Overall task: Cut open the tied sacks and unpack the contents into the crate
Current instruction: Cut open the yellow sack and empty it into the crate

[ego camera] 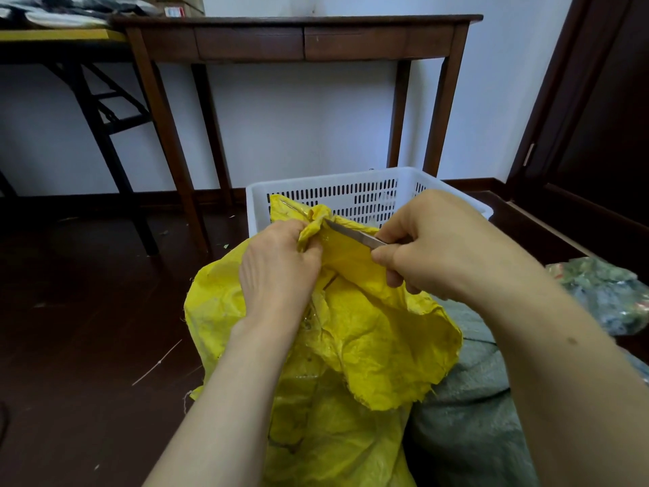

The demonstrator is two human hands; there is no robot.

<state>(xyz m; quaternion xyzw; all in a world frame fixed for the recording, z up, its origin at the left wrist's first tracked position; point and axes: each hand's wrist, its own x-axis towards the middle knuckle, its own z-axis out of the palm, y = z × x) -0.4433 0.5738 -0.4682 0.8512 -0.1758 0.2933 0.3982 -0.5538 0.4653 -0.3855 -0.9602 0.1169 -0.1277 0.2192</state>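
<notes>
Yellow woven sack [351,346] stands on the dark floor [87,311] right in front of us, touching a grey-green sack [467,416] on its right. Our left hand [277,265] is clenched round the bunched fabric just below the tied neck [316,216]. Our right hand [439,247] is closed tight on the handle of a small knife [351,233], whose blade reaches up to the gather, tip towards the knot.

Just beyond the hands sits the white slotted crate [256,202], also on the floor, near the legs of a brown wooden table [298,36] by the far wall.

We judge that the cut is in hand and the sack is not yet open. To do it well, we should keep the neck pulled taut and slice at the tie rather than the cloth. We should draw the edge away from our left fingers and hold the sack upright, so nothing spills short of the crate.
</notes>
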